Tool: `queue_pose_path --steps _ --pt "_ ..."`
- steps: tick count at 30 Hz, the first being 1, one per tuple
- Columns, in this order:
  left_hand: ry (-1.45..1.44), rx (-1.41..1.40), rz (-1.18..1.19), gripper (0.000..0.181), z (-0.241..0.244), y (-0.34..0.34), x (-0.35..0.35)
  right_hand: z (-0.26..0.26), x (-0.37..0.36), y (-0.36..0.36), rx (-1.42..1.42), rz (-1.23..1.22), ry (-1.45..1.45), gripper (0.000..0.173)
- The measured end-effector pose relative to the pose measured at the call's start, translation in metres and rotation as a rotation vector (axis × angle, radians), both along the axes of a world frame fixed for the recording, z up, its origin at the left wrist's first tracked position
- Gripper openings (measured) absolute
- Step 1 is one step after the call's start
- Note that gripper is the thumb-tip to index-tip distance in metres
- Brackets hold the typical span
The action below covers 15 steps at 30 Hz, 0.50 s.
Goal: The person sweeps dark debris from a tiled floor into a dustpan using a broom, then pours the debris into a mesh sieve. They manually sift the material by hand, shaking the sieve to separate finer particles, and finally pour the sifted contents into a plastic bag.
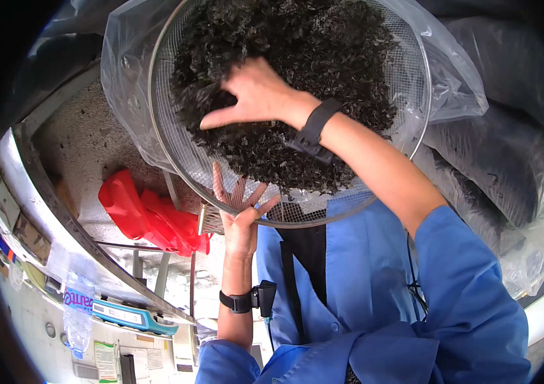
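A round metal mesh sieve holds a wide heap of dark, dry flakes that look like seaweed. My left hand grips its near rim, with the thumb at the rim and the fingers spread beneath the mesh, seen through it. Over the left part of the heap, my right hand is blurred, its thumb held apart and its other fingertips hidden at the dark flakes. Clear plastic sheeting lies beneath and around the sieve. Both wrists wear black straps.
A red fabric bag lies left of the sieve. Large clear plastic bags with dark contents stand at the right. A metal-edged frame curves down the left side, near a plastic bottle and a blue-and-white case.
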State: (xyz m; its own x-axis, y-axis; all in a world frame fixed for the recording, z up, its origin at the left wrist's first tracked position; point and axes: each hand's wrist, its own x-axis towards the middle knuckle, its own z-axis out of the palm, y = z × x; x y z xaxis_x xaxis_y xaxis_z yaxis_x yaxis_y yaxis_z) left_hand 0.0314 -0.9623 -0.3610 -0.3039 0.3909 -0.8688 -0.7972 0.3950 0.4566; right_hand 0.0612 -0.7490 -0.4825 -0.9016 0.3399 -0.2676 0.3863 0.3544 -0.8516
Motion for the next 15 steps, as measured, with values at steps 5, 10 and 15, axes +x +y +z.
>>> queue_pose_path --steps 5,10,15 --pt "-0.009 0.033 0.033 0.109 -0.006 -0.002 -0.001 0.015 0.049 -0.041 0.077 0.237 0.132 0.054" --pt "0.009 0.02 0.025 0.108 0.001 -0.006 -0.006 0.003 0.133 -0.007 0.531 -0.02 -0.245 0.046" --pt "0.033 -0.009 -0.018 0.11 0.001 -0.001 0.0 -0.003 0.073 -0.032 0.391 -0.361 -0.336 0.052"
